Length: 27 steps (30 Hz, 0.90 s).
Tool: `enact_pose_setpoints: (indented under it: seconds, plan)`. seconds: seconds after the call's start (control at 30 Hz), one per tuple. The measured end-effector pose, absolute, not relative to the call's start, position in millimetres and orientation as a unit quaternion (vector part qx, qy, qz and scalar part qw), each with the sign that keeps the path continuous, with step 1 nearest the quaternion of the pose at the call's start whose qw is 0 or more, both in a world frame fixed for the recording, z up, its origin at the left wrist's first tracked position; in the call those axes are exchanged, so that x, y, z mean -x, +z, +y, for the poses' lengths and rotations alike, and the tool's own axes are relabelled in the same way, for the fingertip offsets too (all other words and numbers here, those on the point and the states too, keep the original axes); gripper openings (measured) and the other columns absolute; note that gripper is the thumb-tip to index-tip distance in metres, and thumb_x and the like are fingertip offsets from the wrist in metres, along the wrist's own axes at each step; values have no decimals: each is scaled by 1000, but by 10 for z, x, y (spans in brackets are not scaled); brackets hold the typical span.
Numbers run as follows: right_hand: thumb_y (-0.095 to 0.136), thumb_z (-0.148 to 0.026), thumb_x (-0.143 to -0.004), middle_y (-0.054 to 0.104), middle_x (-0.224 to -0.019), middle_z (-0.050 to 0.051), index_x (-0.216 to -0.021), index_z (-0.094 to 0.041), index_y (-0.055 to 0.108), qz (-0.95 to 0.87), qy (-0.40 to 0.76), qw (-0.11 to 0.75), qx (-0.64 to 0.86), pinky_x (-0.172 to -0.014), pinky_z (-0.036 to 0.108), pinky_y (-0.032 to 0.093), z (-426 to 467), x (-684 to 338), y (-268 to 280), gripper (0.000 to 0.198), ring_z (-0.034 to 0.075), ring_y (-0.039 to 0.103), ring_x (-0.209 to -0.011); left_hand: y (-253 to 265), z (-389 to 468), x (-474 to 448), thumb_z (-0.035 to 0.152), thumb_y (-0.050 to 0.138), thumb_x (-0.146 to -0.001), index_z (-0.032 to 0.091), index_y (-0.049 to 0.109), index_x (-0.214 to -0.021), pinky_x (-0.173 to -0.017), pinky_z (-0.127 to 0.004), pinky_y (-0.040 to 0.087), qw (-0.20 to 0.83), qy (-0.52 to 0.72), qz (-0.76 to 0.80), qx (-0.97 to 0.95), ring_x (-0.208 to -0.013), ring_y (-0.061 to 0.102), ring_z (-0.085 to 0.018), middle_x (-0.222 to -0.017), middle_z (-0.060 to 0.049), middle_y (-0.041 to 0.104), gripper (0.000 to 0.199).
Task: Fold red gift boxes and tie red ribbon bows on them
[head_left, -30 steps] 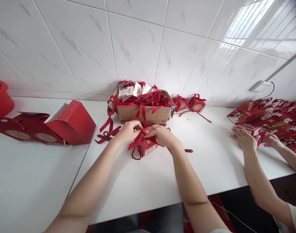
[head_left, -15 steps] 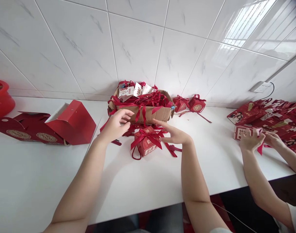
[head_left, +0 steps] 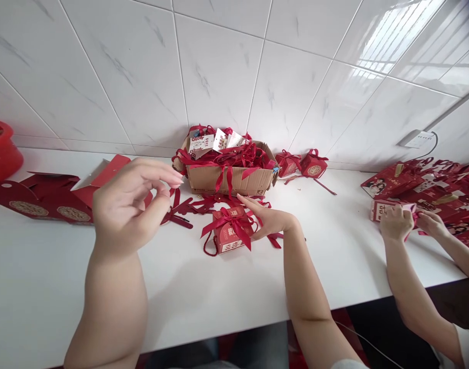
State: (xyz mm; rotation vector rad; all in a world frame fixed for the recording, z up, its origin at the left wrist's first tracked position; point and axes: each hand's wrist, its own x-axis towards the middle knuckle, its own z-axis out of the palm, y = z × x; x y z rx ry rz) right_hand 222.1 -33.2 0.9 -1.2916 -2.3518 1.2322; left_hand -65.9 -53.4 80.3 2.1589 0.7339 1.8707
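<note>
A small red gift box stands on the white table, with a red ribbon bow on top and a dark red cord handle hanging at its left. My right hand is at the box's right side, fingers stretched forward and thumb apart, seemingly touching it. My left hand is raised well to the left of the box, empty, with curved fingers and a gap between thumb and fingertips. Behind the box, loose red ribbons lie in front of a cardboard box heaped with ribbons and white printed tags.
Red folded cartons and a red tub are at left. Two finished-looking small red boxes sit by the tiled wall. At right, a co-worker's hands handle a red box beside many others.
My left hand has drawn back, up and to the left, from near the cardboard box. The small gift box has shifted slightly left and turned, with my right hand closer against it.
</note>
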Motion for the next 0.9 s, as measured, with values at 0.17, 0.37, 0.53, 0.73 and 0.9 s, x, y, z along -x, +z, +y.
enact_pose_setpoints:
  seconds: [0.17, 0.37, 0.53, 0.73, 0.9]
  plan:
    - [75, -14, -60, 25, -158, 7, -152, -34, 18, -797, 422, 148, 404, -109, 40, 40, -351, -2198, 73, 109, 27, 32, -142, 828, -572, 682, -2, 56, -69, 23, 69, -81, -51, -28, 43, 77, 636, 246, -727, -77, 61, -15, -81, -1, 64, 31]
    - [74, -24, -65, 48, -136, 10, -150, -33, 21, -696, 371, 287, 543, -99, 43, 49, -661, -2884, 237, 100, 26, 48, -127, 854, -611, 763, 8, 58, -76, 24, 65, -81, -52, -33, 43, 39, 635, 284, -717, -76, 62, -13, -79, 2, 63, 18]
    - [78, -40, -58, 47, -133, 15, -149, -25, 27, -446, 202, 417, 766, -98, 50, 48, -716, -3554, -131, 106, 33, 52, -120, 846, -590, 781, 17, 54, -81, 26, 62, -82, -51, -35, 45, 25, 614, 305, -728, -78, 64, -14, -78, 3, 62, 12]
    - [76, -39, -54, 18, -153, 17, -152, -20, 21, -251, 146, 438, 851, -112, 42, 36, -499, -3733, -531, 114, 33, 37, -137, 846, -580, 752, 20, 55, -83, 26, 62, -80, -52, -41, 48, 34, 608, 302, -734, -80, 66, -18, -77, 1, 61, 9]
    - [76, -40, -55, 9, -158, 16, -155, -24, 4, -234, 137, 440, 856, -115, 47, 31, -448, -3670, -492, 123, 35, 25, -143, 839, -583, 771, 33, 55, -88, 27, 60, -84, -47, -39, 43, 30, 588, 340, -734, -87, 67, -20, -80, 2, 62, 9]
